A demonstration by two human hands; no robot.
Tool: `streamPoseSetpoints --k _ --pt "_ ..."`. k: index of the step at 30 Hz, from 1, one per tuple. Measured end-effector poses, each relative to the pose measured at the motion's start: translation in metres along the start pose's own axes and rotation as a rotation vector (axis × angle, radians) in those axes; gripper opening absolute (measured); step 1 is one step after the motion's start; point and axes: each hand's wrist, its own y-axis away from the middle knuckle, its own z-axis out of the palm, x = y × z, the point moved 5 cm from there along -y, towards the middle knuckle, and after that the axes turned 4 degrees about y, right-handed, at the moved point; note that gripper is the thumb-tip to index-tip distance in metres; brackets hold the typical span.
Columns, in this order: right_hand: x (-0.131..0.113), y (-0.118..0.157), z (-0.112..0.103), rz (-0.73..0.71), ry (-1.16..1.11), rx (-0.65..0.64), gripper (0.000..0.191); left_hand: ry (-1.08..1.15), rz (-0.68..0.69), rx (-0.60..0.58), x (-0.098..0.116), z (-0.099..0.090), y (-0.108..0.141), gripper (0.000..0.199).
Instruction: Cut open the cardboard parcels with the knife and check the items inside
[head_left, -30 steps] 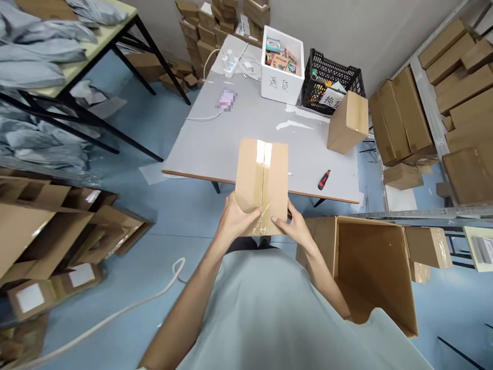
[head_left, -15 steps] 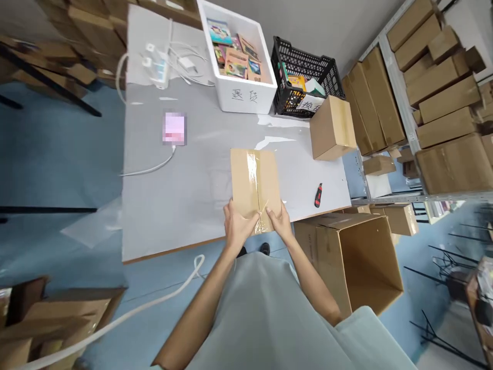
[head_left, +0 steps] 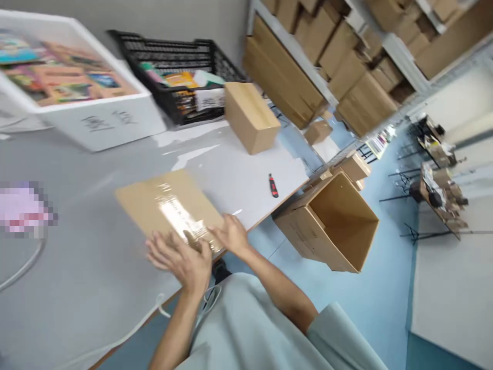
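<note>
A flat brown cardboard package [head_left: 150,198] with shiny clear tape along its middle lies on the grey table near the front edge. My left hand [head_left: 185,259] rests on its near left part, fingers spread, palm down. At the package's right near corner is my right hand [head_left: 231,234], its fingers pressed together on the edge and the thumb over the top. A red and black box cutter [head_left: 273,185] lies on the table to the right of the package.
A white foam box [head_left: 119,121] and a black crate [head_left: 173,56] hold colourful packs at the back. A closed carton [head_left: 252,118] stands beside them. An open carton [head_left: 327,226] is beyond the table's right edge; a white cable [head_left: 127,336] runs along the front.
The view has swung right and closer. My left hand has gone from gripping the package's near edge to lying spread on top. My right hand remains at the package's near right side.
</note>
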Motion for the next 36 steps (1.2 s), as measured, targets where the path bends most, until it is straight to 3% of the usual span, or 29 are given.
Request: streamPoseSetpoints --k 2,5,9,12,16,19,23,28,32,36 --pt "0.009 0.018 -0.027 -0.010 -0.034 0.053 0.069 0.045 0.102 -0.029 0.037 0.016 0.020 0.074" --pt "0.050 0.075 -0.104 -0.031 -0.182 0.259 0.063 0.170 0.265 -0.130 0.104 0.056 0.081 0.062" --pt "0.151 0.200 -0.230 0.046 -0.322 0.615 0.061 0.287 0.474 -0.390 0.191 0.132 0.206 0.058" --pt "0.231 0.299 -0.303 0.167 -0.362 0.817 0.060 0.333 0.599 -0.627 0.250 0.193 0.315 0.052" --pt "0.320 0.410 -0.363 0.381 -0.431 1.100 0.062 0.389 0.807 -0.905 0.319 0.254 0.453 0.042" --pt "0.371 0.465 -0.394 0.496 -0.485 1.253 0.066 0.436 0.933 -1.048 0.353 0.285 0.532 0.036" --pt "0.430 0.498 -0.439 0.532 -0.521 1.336 0.069 0.462 0.981 -1.151 0.382 0.333 0.603 0.036" --pt "0.506 0.501 -0.515 0.549 -0.490 1.265 0.063 0.442 0.885 -1.200 0.420 0.424 0.665 0.036" --pt "0.570 0.505 -0.588 0.580 -0.513 1.160 0.071 0.427 0.780 -1.276 0.472 0.500 0.722 0.038" --pt "0.622 0.519 -0.668 0.627 -0.502 1.138 0.071 0.444 0.728 -1.347 0.536 0.555 0.776 0.040"
